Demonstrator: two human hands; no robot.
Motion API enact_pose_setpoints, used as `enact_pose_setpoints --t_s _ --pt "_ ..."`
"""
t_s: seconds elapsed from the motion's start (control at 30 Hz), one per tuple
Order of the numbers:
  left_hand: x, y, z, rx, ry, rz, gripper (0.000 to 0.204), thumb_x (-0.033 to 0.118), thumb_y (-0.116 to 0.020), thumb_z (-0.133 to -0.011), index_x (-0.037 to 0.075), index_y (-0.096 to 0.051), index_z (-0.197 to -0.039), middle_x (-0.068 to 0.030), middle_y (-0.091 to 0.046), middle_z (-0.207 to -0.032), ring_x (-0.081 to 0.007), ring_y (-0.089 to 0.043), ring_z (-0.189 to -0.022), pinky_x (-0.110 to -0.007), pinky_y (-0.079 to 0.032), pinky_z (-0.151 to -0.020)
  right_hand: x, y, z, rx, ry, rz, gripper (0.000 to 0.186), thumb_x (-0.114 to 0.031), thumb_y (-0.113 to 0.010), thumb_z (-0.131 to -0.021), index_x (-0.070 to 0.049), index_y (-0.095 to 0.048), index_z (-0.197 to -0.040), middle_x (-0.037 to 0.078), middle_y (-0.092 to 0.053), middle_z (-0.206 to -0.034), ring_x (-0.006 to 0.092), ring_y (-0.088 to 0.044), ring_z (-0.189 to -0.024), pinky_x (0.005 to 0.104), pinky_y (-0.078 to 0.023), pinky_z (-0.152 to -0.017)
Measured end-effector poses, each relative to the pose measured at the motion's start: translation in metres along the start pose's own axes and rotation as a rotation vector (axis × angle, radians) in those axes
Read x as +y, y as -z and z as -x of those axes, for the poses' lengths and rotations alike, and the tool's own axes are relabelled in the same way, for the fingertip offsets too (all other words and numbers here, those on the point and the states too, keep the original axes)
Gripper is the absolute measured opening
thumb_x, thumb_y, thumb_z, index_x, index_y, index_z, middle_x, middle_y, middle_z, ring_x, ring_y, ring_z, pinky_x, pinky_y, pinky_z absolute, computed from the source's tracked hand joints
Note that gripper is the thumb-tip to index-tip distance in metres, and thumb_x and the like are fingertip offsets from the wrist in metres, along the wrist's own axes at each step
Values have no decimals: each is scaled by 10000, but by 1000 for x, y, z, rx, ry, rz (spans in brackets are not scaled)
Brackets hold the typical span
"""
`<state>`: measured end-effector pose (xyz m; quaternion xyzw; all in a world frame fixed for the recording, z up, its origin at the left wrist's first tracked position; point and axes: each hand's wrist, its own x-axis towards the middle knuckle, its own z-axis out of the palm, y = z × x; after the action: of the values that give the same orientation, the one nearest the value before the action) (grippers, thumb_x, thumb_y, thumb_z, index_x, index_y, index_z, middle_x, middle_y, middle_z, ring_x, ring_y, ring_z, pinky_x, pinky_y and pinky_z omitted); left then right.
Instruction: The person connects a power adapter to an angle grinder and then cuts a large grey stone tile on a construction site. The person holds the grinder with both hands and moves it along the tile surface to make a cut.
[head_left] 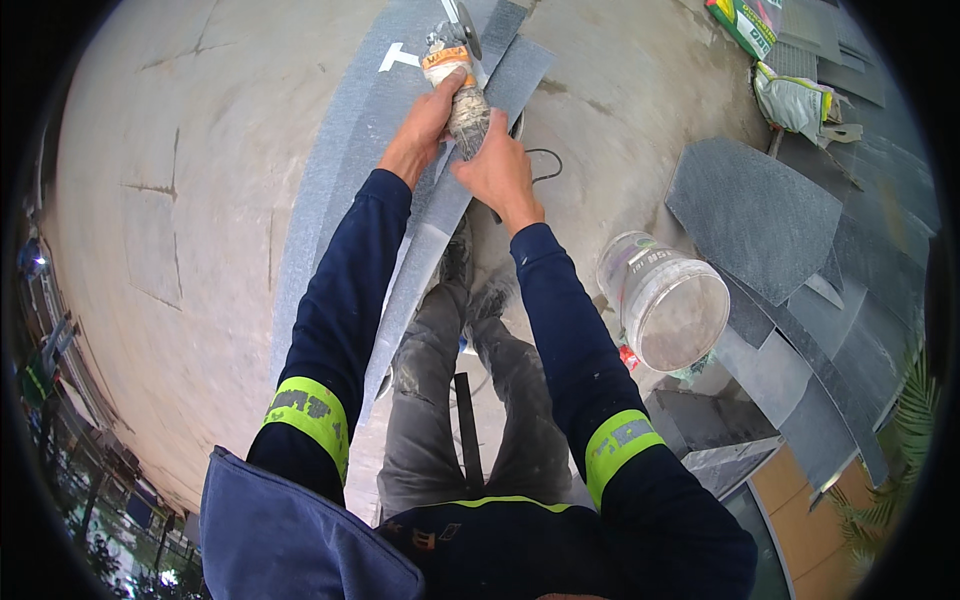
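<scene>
Both my hands are wrapped round an angle grinder [467, 118], a dusty tool with an orange band and wrapping on its body. My left hand [425, 122] grips it nearer the head, thumb along the top. Closer to me, my right hand [500, 170] holds its rear end. The grinder's disc [468, 30] sits at the far end, over long grey stone slabs [345, 170]. Whether the disc touches a slab I cannot tell. A white T-shaped mark [400, 57] lies on the slab left of the tool. A dark cord [548, 165] curls to the right of my right hand.
A dirty white bucket [680, 315] stands right of my legs. Cut grey slabs [760, 215] are spread and stacked beyond it, with bags [790, 100] at the upper right. Concrete floor [200, 240] stretches to the left. A dark box-like block [710, 435] is near my right elbow.
</scene>
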<state>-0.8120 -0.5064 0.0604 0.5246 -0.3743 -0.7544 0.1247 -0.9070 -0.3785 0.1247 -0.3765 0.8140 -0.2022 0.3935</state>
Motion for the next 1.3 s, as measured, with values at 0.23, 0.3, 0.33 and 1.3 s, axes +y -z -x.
enact_pose_setpoints --t_s 0.23,0.3,0.33,1.3 --pt "-6 -16 19 39 -26 77 647 581 -634 -1101 0 -674 -1383 -77 -755 -1136 -182 -725 -987 -349 -569 -877 8 0 16 8 -15 -6 976 -222 -866 -802 89 -378 -1589 374 -767 -1131 538 -759 -1089 545 -607 -974" --pt "-6 -16 22 47 -15 82 640 573 -644 -1098 -7 -679 -1368 -85 -753 -1153 -192 -727 -1009 -361 -573 -906 9 0 17 13 -16 -2 975 -219 -865 -802 89 -380 -1589 378 -765 -1132 539 -759 -1085 548 -608 -969" --pt "-6 -16 23 42 -19 76 643 570 -649 -1096 -12 -678 -1367 -87 -754 -1156 -192 -727 -1010 -360 -573 -908 9 0 18 12 -8 -8 973 -218 -864 -802 91 -380 -1588 380 -765 -1128 540 -759 -1083 547 -608 -968" --pt "8 -6 -14 106 -64 76 695 583 -659 -1074 -51 -677 -1358 -97 -773 -1119 -211 -760 -939 -369 -598 -812 -1 -4 -19 18 16 -23 865 -173 -838 -811 74 -406 -1519 372 -764 -1122 550 -748 -1100 567 -605 -973"
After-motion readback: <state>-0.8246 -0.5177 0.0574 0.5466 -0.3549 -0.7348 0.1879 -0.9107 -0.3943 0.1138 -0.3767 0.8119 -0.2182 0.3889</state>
